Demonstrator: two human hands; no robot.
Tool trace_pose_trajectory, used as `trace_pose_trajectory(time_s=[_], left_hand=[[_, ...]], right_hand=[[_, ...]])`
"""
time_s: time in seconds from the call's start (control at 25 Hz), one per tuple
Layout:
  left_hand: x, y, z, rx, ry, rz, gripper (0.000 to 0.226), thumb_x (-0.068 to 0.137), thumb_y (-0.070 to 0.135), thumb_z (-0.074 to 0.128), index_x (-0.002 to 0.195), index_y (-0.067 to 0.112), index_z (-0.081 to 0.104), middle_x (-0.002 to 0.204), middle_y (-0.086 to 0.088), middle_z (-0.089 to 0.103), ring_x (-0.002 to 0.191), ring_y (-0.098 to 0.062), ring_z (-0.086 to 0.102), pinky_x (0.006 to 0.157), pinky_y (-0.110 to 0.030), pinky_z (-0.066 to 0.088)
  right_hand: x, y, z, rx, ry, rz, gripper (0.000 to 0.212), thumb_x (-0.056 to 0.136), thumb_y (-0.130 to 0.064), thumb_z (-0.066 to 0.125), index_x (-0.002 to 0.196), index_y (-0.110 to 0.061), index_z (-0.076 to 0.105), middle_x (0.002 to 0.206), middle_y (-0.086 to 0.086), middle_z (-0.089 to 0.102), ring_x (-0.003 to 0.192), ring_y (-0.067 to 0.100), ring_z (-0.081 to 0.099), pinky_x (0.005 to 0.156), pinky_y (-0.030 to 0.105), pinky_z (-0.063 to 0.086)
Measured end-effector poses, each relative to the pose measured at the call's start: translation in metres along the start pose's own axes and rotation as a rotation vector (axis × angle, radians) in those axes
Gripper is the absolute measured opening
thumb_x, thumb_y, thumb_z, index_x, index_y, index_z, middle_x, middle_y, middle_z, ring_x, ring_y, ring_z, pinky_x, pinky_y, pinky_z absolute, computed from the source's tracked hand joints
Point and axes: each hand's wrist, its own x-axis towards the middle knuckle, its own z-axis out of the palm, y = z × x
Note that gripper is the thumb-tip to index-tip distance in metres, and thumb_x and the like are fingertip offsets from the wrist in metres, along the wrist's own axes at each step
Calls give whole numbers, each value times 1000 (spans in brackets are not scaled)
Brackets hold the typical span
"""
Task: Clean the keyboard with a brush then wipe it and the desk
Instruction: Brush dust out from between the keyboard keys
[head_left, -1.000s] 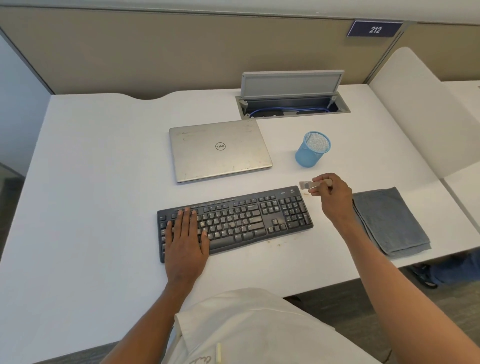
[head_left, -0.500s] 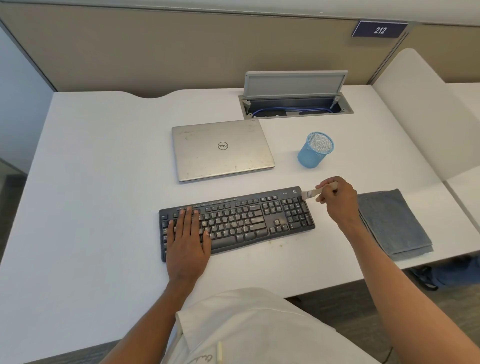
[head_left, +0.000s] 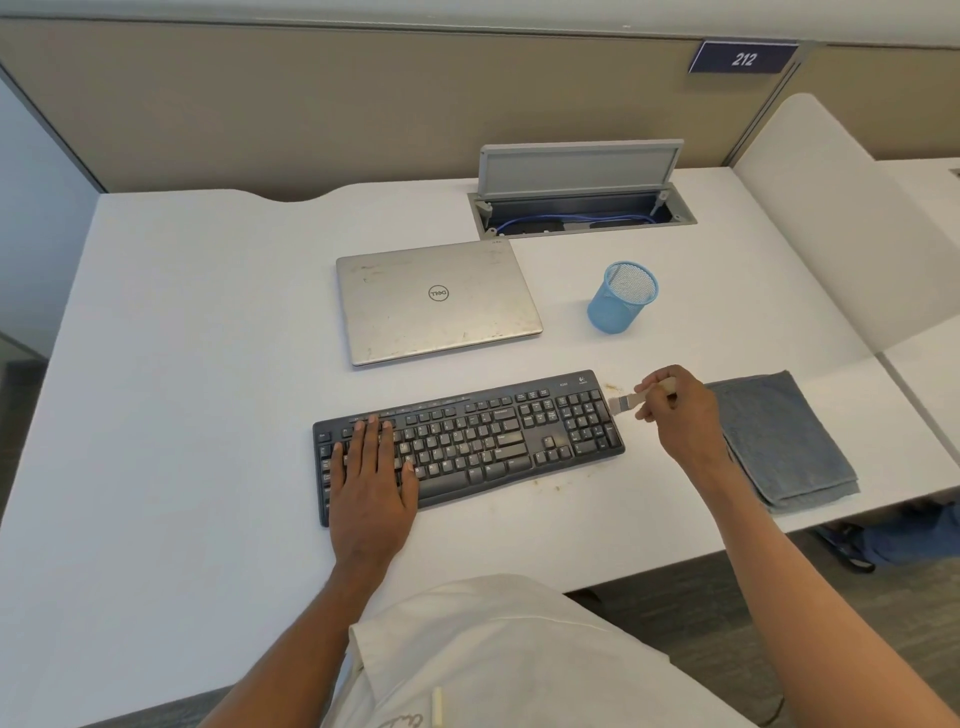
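From my remote seat I see the black keyboard (head_left: 493, 441) lying on the white tabletop (head_left: 182, 364), slightly angled, and I take it as my landmark. My left hand (head_left: 371, 478) rests flat on the keyboard's left end, its fingers (head_left: 370, 441) straight and spread over the keys, gripping nothing. My right hand (head_left: 680, 410) sits just off the keyboard's right end, its fingers curled round the handle of a small brush (head_left: 636, 399); the pale bristles point toward the keyboard and sit at its upper right corner, though I cannot tell whether they touch it. Brownish specks (head_left: 613, 387) lie on the tabletop just beyond that corner, and fainter ones along the keyboard's near edge. A folded grey cloth (head_left: 779, 436) lies to the right of the keyboard, past my right hand. Behind the keyboard sits a closed silver laptop (head_left: 436, 301), and to the keyboard's far right stands a blue mesh cup (head_left: 621, 299). Farther back, an open cable tray (head_left: 582, 208) shows blue cables.
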Motion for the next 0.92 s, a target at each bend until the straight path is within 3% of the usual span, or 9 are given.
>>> trace_pose_trajectory(time_s=[0.12, 0.28, 0.48, 0.64, 0.92], left_hand=[[0, 0, 0, 0, -3, -4, 62, 108, 38, 32, 159, 6, 44, 167, -14, 41, 158, -30, 33, 131, -54, 20], [-1, 0, 0, -1, 11, 2, 60, 108, 37, 36, 158, 5, 45, 167, -14, 42, 157, -30, 35, 131, -55, 20], [-1, 0, 1, -4, 24, 6, 59, 109, 36, 36, 157, 4, 47, 165, -15, 43, 156, -31, 36, 131, -55, 21], [-1, 0, 1, -5, 24, 3, 59, 109, 36, 35, 157, 4, 47, 166, -15, 43, 157, -31, 36, 131, -54, 21], [-1, 0, 2, -1, 11, -4, 61, 108, 37, 34, 158, 5, 45, 167, -14, 41, 157, -30, 34, 131, -54, 20]], right_hand=[[-11, 3, 1, 16, -28, -2, 21, 93, -2, 50, 90, -15, 66, 70, 5, 72, 67, 23, 72, 72, 45, 60], [-15, 9, -6, -93, -58, 23, 15, 93, -6, 54, 86, -16, 63, 75, 5, 73, 61, 26, 68, 67, 51, 58], [-35, 8, -9, -8, -6, 20, 20, 97, -2, 49, 92, -14, 65, 73, 4, 73, 66, 15, 71, 73, 42, 59], [-43, 17, -14, -72, -53, 8, 16, 97, -8, 54, 91, -17, 65, 65, 1, 71, 63, 15, 70, 70, 52, 60], [-53, 12, -12, -43, -17, -6, 18, 97, -5, 54, 94, -17, 66, 68, 1, 71, 64, 9, 69, 71, 48, 60]])
